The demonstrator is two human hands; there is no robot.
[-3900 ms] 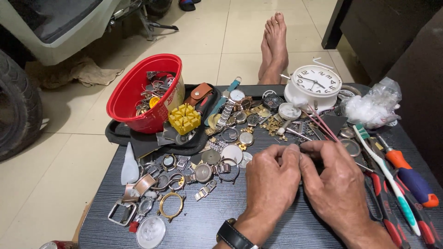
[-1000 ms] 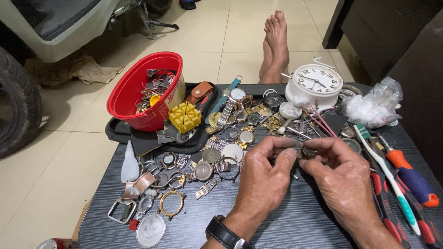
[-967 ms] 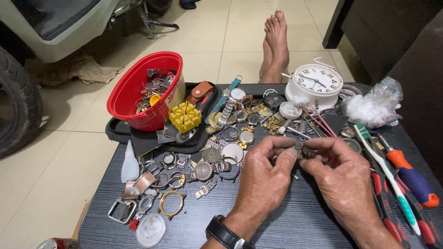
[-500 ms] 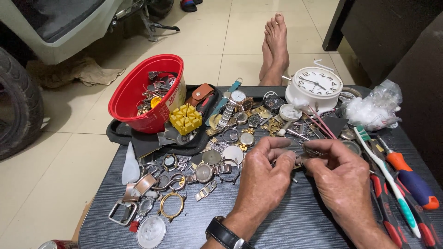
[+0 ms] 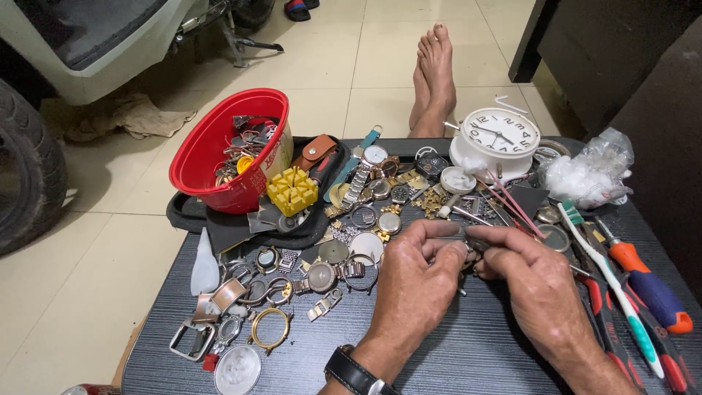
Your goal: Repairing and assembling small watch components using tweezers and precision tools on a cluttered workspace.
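My left hand point(image 5: 417, 281) and my right hand point(image 5: 537, 281) meet over the middle of a dark table point(image 5: 468, 351), fingertips pinched together on a small metal watch part point(image 5: 468, 245) held between them. The part is mostly hidden by the fingers. A black wristwatch point(image 5: 356, 373) sits on my left wrist. Just beyond the hands lies a heap of watch cases, bands and rings point(image 5: 380, 197).
A red bowl point(image 5: 219, 157) of parts and a yellow block point(image 5: 292, 189) stand at the back left, a white alarm clock point(image 5: 497, 139) and a plastic bag point(image 5: 589, 175) at the back right. Screwdrivers point(image 5: 651, 285) and a toothbrush point(image 5: 607, 278) lie right. Bare feet point(image 5: 433, 77) rest beyond the table.
Both hands rose slightly off the table a second ago and then dropped back down, still pinching the small part between the fingertips. Nothing else on the table has moved.
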